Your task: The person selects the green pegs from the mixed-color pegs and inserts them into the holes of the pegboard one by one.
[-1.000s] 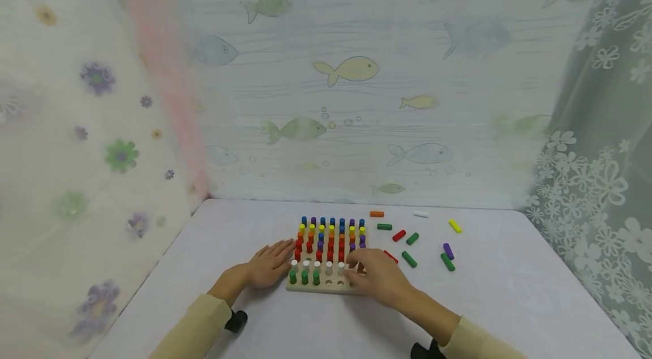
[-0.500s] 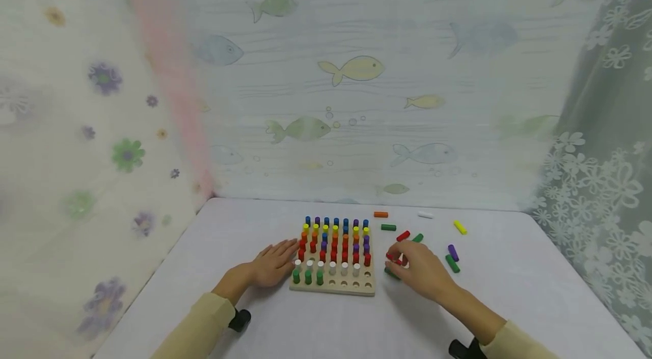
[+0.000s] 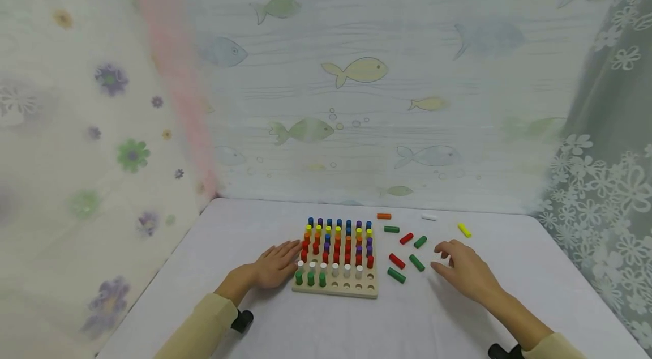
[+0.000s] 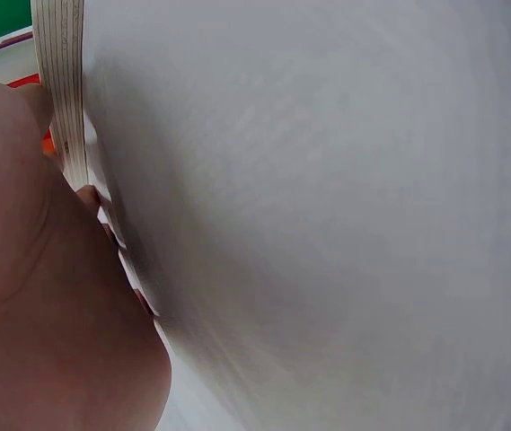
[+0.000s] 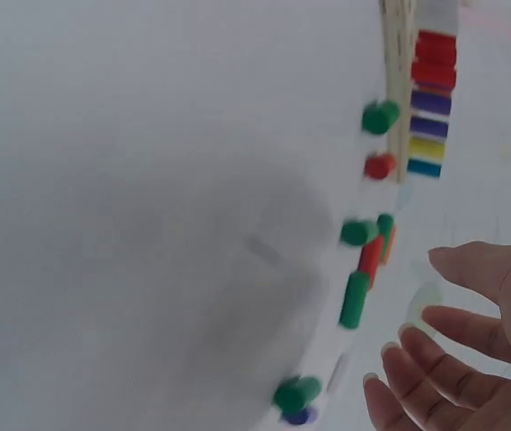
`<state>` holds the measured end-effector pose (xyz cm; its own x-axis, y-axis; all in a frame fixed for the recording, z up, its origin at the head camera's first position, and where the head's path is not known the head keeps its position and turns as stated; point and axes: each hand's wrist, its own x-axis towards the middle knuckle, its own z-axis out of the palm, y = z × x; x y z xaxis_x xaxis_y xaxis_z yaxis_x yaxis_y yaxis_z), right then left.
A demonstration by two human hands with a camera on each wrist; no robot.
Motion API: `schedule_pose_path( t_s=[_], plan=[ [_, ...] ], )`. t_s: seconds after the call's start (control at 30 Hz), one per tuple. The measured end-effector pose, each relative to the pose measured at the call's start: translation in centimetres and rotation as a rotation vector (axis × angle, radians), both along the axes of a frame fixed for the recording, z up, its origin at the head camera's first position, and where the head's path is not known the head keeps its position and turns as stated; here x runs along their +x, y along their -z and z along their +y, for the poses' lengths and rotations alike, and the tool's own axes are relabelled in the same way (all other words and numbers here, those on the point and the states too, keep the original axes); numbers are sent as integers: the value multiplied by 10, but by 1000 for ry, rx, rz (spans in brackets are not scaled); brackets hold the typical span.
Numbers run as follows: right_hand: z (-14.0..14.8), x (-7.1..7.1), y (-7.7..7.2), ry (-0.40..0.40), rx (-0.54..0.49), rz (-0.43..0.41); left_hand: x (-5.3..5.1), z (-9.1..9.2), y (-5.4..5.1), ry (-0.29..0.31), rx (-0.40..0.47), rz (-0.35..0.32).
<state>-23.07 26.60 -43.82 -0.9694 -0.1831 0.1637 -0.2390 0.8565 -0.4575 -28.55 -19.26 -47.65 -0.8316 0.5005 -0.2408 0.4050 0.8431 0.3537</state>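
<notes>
A wooden pegboard (image 3: 336, 292) stands on the table with rows of coloured pegs. The front row has several green pegs (image 3: 311, 278) at left and bare holes to their right; white pegs (image 3: 335, 269) stand in the row behind. My left hand (image 3: 277, 265) rests flat on the table, fingers against the board's left edge; the left wrist view shows the board's layered side (image 4: 60, 90). My right hand (image 3: 466, 271) hovers at the right, thumb and fingers apart, holding nothing. A green peg (image 5: 297, 395) and a purple peg (image 5: 300, 416) in the right wrist view are hidden behind it in the head view.
Loose pegs lie right of the board: a red peg (image 3: 397, 261), a green peg (image 3: 396, 275), another green peg (image 3: 416, 263), an orange peg (image 3: 384, 216), a white peg (image 3: 429, 217), a yellow peg (image 3: 464, 230) and others. A fish-patterned curtain (image 3: 356, 138) hangs behind the table.
My right hand has moved right, from the board's front right corner past the loose red and green pegs. My left hand stays at the board's edge. The head view has shifted slightly.
</notes>
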Motion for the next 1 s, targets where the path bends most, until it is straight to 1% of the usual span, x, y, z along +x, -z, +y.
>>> schedule_pose_path(
  t_s=[0.17,0.33,0.47,0.77,0.9,1.0],
  plan=[
    [19,-2,5,70,25,-48,1,1,-3,-9,-14,-5],
    [33,-4,10,123,22,-89,1,2,-3,-5,-17,1],
    [40,-7,15,147,21,-99,1,2,-2,-7,-12,3],
    [46,-9,28,194,-27,-167,2,1,1,2,9,0],
    [47,-10,30,199,-26,-160,2,0,2,4,27,0],
    [47,-10,30,201,-24,-153,2,1,0,-1,20,-5]
  ],
)
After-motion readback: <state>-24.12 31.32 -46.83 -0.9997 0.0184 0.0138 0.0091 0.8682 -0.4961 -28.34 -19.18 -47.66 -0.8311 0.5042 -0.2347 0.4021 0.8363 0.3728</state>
